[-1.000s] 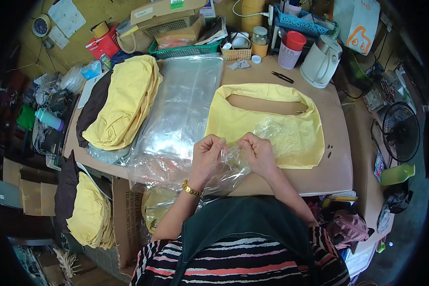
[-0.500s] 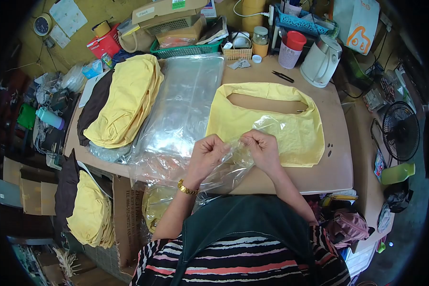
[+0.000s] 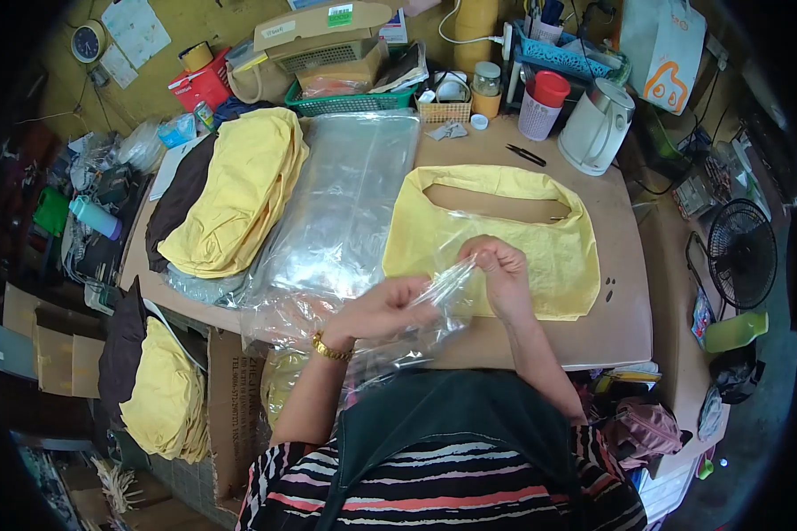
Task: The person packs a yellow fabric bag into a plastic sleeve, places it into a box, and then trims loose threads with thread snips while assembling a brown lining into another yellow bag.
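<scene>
A clear plastic bag (image 3: pixel 452 285) is stretched between my two hands in front of me, its film gathered into creases. Its edge is pinched by my right hand (image 3: pixel 503 273). My left hand (image 3: pixel 383 308), a gold watch on its wrist, has its thumb and fingers around the film on the other side; these fingers are slightly blurred. Behind the plastic a yellow cloth bag (image 3: pixel 540 257) lies flat on the table, its handle loop toward the back. The plastic covers part of this bag's left side.
Flat clear plastic bags (image 3: pixel 354 177) are stacked left of the yellow bag. Farther left lies a pile of folded yellow bags (image 3: pixel 235 190) beside dark cloth. Black thread snips (image 3: pixel 526 155) and a white kettle (image 3: pixel 597 128) stand at the back right. Another yellow pile (image 3: pixel 164 389) sits lower left.
My left hand has moved slightly down and its fingers have loosened from a tight fist. My right hand has shifted a little right, drawing the plastic out between them.
</scene>
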Demonstrator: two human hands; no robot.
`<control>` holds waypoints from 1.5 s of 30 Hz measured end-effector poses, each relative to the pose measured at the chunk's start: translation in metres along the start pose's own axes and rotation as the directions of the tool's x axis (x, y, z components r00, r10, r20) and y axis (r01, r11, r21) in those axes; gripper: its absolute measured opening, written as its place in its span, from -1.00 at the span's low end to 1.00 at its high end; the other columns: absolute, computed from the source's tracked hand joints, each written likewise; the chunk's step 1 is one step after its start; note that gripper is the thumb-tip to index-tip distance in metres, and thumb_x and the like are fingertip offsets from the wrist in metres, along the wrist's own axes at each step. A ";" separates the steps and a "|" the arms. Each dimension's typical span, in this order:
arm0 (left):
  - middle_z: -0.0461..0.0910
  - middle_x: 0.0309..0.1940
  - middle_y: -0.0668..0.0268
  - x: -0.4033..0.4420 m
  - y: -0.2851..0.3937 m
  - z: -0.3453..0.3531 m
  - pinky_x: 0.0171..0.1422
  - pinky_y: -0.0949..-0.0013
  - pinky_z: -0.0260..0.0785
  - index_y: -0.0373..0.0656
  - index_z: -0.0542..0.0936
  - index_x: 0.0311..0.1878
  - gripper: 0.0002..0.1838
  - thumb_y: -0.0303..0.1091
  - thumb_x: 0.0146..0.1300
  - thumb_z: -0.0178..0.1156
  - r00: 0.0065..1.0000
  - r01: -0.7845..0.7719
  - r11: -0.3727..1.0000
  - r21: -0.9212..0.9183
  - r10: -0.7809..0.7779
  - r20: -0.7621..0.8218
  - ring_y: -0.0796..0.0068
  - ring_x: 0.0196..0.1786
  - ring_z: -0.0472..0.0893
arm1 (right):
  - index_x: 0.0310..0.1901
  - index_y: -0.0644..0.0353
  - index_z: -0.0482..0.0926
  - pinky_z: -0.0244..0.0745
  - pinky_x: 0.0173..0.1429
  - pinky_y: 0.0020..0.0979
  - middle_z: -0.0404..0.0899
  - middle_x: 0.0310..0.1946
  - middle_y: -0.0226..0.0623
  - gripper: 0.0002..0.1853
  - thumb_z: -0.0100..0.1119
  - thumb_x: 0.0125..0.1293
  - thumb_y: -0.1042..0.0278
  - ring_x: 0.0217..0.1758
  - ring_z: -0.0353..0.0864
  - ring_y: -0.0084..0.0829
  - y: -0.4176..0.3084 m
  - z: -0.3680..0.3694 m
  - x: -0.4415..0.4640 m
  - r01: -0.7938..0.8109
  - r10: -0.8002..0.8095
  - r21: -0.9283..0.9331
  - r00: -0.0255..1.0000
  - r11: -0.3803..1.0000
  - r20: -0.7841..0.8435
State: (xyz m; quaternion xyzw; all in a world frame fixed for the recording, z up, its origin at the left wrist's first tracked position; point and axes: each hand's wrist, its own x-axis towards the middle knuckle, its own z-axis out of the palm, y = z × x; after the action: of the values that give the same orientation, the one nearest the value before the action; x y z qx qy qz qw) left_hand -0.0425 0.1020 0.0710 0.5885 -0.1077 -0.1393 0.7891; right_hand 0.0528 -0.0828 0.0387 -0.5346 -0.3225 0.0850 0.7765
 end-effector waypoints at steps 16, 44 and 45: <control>0.64 -0.38 0.38 -0.024 0.045 -0.049 -0.14 0.54 0.35 -0.25 0.64 -0.25 -0.81 -0.30 0.32 0.21 0.986 0.044 0.962 0.270 -0.084 0.141 0.72 -0.31 0.51 | -0.56 0.16 0.51 0.31 0.10 -0.20 0.53 -0.60 -0.37 -0.70 0.39 0.16 0.23 -0.37 0.52 -0.45 -0.057 -0.058 0.006 -0.096 0.017 0.196 0.930 0.976 0.368; 0.55 -0.42 0.40 -0.008 0.046 -0.072 -0.36 0.46 0.40 -0.18 0.57 -0.26 -0.81 -0.24 0.29 0.25 0.933 -0.047 0.849 0.526 -0.151 0.326 0.56 -0.45 0.51 | -0.28 0.27 0.58 0.49 -0.28 -0.43 0.60 -0.52 -0.37 -0.82 0.34 0.21 0.36 -0.43 0.58 -0.55 -0.039 -0.123 -0.040 -0.350 0.255 0.766 0.935 0.539 0.248; 0.55 -0.42 0.39 -0.015 0.041 -0.078 -0.39 0.48 0.39 -0.18 0.58 -0.26 -0.77 -0.20 0.30 0.24 0.998 0.057 0.948 0.313 -0.058 -0.006 0.57 -0.46 0.51 | -0.31 0.27 0.57 0.50 -0.26 -0.42 0.59 -0.54 -0.36 -0.83 0.33 0.22 0.36 -0.44 0.58 -0.54 -0.041 -0.127 -0.045 -0.608 0.464 0.675 0.782 0.418 0.417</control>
State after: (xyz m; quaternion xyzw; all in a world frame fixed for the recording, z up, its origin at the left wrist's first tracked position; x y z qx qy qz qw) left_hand -0.0269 0.1882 0.0880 0.7088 -0.1125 -0.1446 0.6812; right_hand 0.0844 -0.2193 0.0283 -0.2067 -0.1267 0.5040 0.8290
